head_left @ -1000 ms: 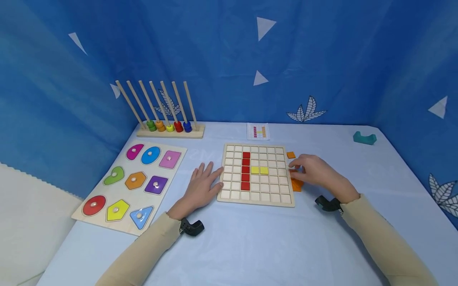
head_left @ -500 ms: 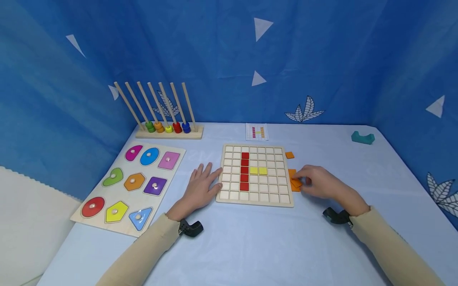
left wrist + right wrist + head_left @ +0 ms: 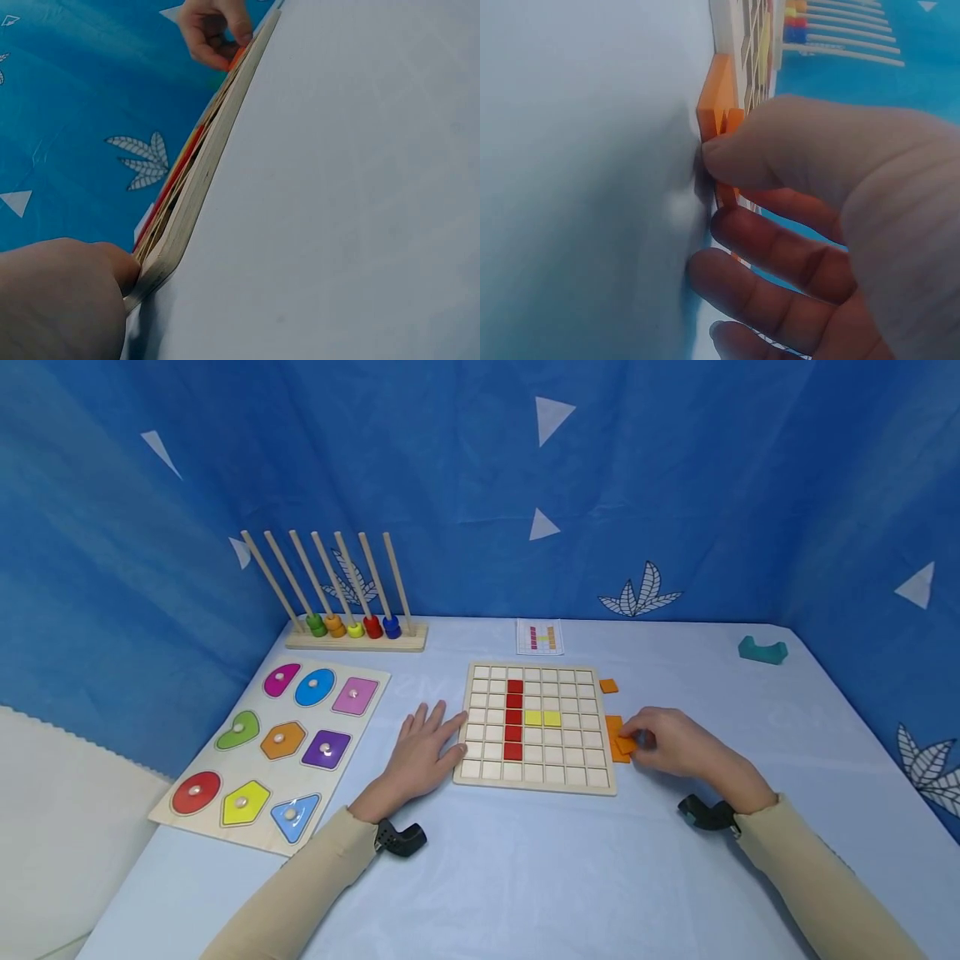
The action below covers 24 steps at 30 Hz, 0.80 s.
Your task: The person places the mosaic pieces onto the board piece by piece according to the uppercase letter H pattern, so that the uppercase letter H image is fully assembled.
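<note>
A wooden grid board [image 3: 534, 787] lies flat on the table, with a column of several red tiles [image 3: 513, 717] and two yellow tiles [image 3: 542, 718] in its cells. Spread out at the board's left edge, my left hand [image 3: 420, 754] touches the frame with its thumb and index finger. At the right edge my right hand [image 3: 663, 742] pinches an orange square tile [image 3: 626, 745] between thumb and fingers. Under and beside it lie more orange tiles [image 3: 613, 727], partly overlapping. A single orange tile [image 3: 609, 686] lies apart, farther back.
Behind the board lies a pattern card [image 3: 540, 637]. A peg rack with coloured beads [image 3: 356, 639] stands at the back left, and a knobbed shape puzzle [image 3: 281, 739] lies at the left. Far right is a teal curved block [image 3: 762, 650]. Blue curtains close off the back.
My right hand has drawn back from the board's right edge, down and right to the orange tiles, and now pinches one. My left hand stays in place.
</note>
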### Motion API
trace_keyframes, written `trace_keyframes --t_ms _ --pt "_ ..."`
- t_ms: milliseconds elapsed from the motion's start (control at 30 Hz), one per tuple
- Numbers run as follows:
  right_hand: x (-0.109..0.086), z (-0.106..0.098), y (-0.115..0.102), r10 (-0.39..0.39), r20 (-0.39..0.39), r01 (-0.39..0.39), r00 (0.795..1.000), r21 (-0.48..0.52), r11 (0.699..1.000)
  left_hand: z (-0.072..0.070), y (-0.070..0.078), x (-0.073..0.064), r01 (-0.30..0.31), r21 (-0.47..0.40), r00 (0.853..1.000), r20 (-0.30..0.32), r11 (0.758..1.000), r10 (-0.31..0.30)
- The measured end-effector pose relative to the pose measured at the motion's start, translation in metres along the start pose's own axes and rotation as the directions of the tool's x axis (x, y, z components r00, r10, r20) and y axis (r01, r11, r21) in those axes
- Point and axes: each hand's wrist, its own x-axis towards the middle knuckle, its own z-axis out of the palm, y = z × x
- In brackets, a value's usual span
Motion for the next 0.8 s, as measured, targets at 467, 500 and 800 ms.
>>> trace_keyframes --t_ms 467,500,800 --pt "0.003 -0.002 0.003 -0.011 0.008 0.011 1.0 0.009 1.0 0.0 0.001 -0.001 0.002 -0.003 1.0 -0.001 1.0 -0.002" --pt "0.004 -0.004 0.003 -0.012 0.002 0.012 1.0 0.009 1.0 0.0 0.001 -0.001 0.0 -0.004 1.0 -0.004 1.0 0.0" --pt "0.022 -0.022 0.006 0.029 -0.019 -0.029 0.999 0.003 1.0 0.0 0.0 -0.001 0.001 -0.004 1.0 -0.001 1.0 -0.001"
